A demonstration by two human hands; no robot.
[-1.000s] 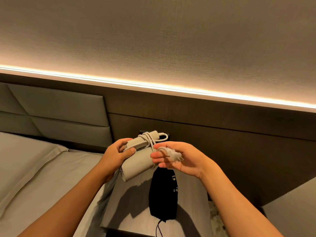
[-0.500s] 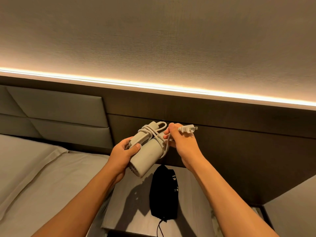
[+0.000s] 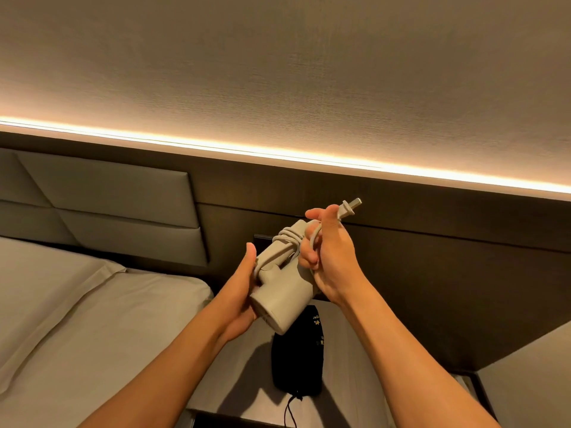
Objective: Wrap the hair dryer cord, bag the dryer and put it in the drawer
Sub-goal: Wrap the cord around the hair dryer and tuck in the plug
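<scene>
I hold a pale grey hair dryer (image 3: 279, 296) in mid-air above the nightstand. My left hand (image 3: 244, 291) grips its barrel from the left side. Several turns of the cord (image 3: 289, 240) are wound around its folded handle. My right hand (image 3: 329, 254) is closed on the free end of the cord, and the plug (image 3: 350, 206) sticks up and to the right out of its fist. Below the dryer a black drawstring bag (image 3: 298, 359) lies flat on the nightstand, its string hanging toward me. No drawer is in sight.
The grey nightstand top (image 3: 349, 384) sits between the bed (image 3: 77, 319) on the left and a pale surface (image 3: 531, 378) at the right edge. A dark wall panel with a socket plate (image 3: 262, 239) rises behind, under a lit strip.
My right hand has carried the plug from below the dryer up and over behind it, adding a turn of cord. The left hand has tilted the dryer's barrel toward me.
</scene>
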